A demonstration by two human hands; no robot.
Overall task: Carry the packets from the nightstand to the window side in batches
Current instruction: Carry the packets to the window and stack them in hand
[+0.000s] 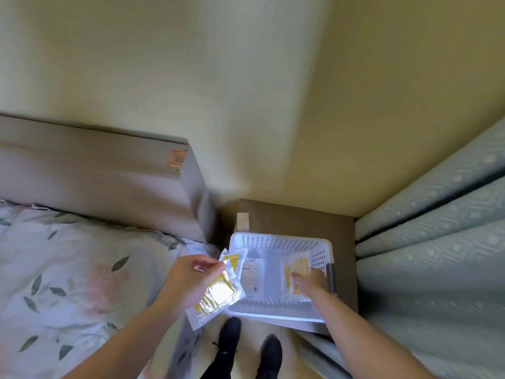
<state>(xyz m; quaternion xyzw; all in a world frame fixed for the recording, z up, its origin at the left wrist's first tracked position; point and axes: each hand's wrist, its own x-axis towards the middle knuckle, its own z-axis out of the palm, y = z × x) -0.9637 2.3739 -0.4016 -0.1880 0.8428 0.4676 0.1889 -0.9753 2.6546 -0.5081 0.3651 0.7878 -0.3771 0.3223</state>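
A white perforated basket [276, 240] stands on the brown nightstand [295, 217]. My left hand [191, 280] grips a stack of shiny yellow-and-clear packets [218, 291] just over the basket's left rim. My right hand [308, 281] reaches down into the basket's right side, its fingers on a yellow packet [296, 266] leaning against the wall; whether they curl round it is blurred. Another pale packet [252, 272] lies in the basket's middle.
A bed with a leaf-patterned cover [68, 269] and a padded headboard [109, 181] lies to the left. Pale green curtains [437, 242] hang at the right. My dark shoes [246, 348] stand on the floor in front of the nightstand. A small pale object [242, 220] sits at its back left.
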